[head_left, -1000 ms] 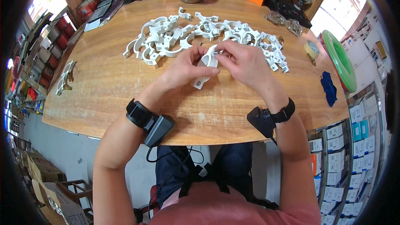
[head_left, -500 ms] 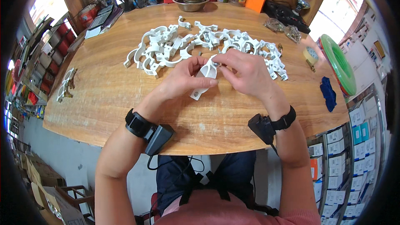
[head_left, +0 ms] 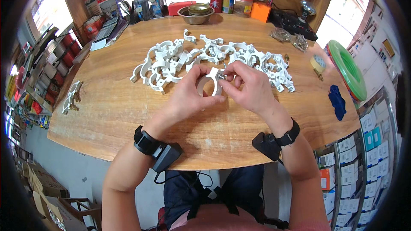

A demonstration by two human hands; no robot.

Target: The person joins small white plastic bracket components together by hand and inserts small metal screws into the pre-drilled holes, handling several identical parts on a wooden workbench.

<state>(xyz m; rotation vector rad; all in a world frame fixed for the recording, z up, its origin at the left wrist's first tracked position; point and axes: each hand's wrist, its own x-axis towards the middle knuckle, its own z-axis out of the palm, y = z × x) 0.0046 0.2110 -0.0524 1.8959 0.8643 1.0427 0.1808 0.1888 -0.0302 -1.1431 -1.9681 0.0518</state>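
Note:
A round white plastic pipe clamp (head_left: 217,86) is upright in my left hand (head_left: 187,93), its ring hole facing me. The thumb lies along the bottom of the ring and the fingers curl round its far left side. At the clamp's upper right, my right hand (head_left: 250,86) pinches a small metal screw (head_left: 221,76) that meets the clamp's end block. The fingertips partly cover the screw, so how deep it sits is hidden. Just beyond both hands spreads a pile of white clamp pieces (head_left: 169,65), with metal screws lying among them.
Two metal bowls (head_left: 196,13) stand at the back. On the right are a tape roll (head_left: 317,63), a dark blue cloth (head_left: 337,102), bagged hardware (head_left: 299,42) and a green coil (head_left: 345,70). White clamps with brass-coloured screws (head_left: 71,97) lie at the left edge.
The clamp has turned in my left hand from a slanted, edge-on pose to upright, its ring now facing me. My right fingers stay at the screw. The whole view has shifted slightly.

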